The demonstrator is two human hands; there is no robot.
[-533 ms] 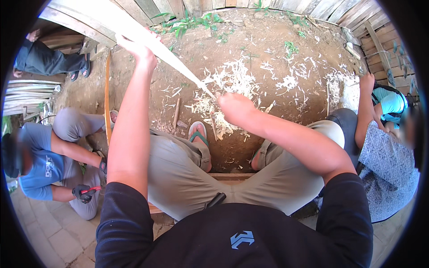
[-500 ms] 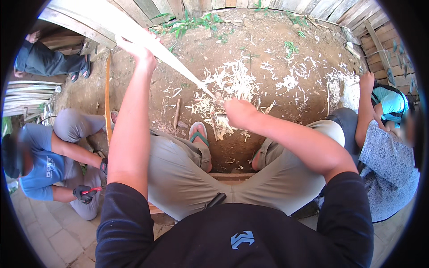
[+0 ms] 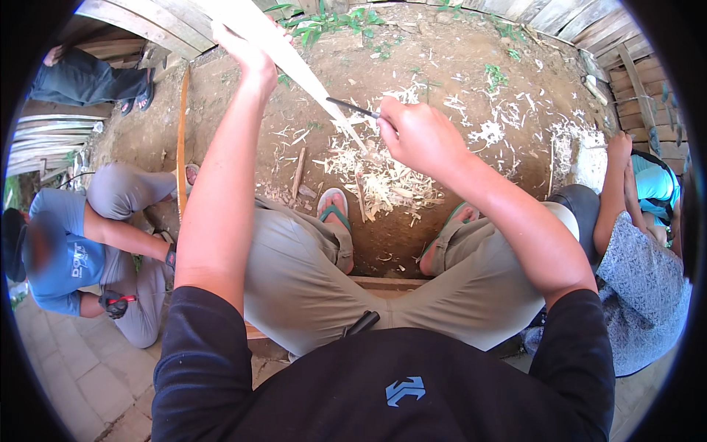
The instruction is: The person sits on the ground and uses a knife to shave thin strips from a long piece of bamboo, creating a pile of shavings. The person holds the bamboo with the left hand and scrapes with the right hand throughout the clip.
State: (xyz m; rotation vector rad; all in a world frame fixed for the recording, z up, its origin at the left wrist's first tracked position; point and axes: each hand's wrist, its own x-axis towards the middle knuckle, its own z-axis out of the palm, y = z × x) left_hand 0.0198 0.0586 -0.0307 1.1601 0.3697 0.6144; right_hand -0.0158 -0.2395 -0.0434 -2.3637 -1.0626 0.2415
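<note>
My left hand (image 3: 254, 55) grips a long pale wooden strip (image 3: 298, 70) from beneath, its fingers partly hidden behind the bright wood. The strip slants down to the right and narrows to a thin tip above a heap of wood shavings (image 3: 394, 184). My right hand (image 3: 423, 136) is closed around the handle of a knife (image 3: 352, 107), most of which the fingers cover. Its dark, slim blade points left and lies across the lower, tapered part of the strip.
My sandaled feet (image 3: 335, 206) stand just behind the shavings, on bare soil. To the left a person in blue (image 3: 70, 243) crouches near an upright orange-brown strip (image 3: 183, 132); another person in patterned cloth (image 3: 637, 295) sits close on my right. Wooden planks (image 3: 582, 29) border the yard.
My right hand has moved up and away from my feet along the strip, and the knife blade now shows. The strip and my left hand have shifted slightly up and right in view.
</note>
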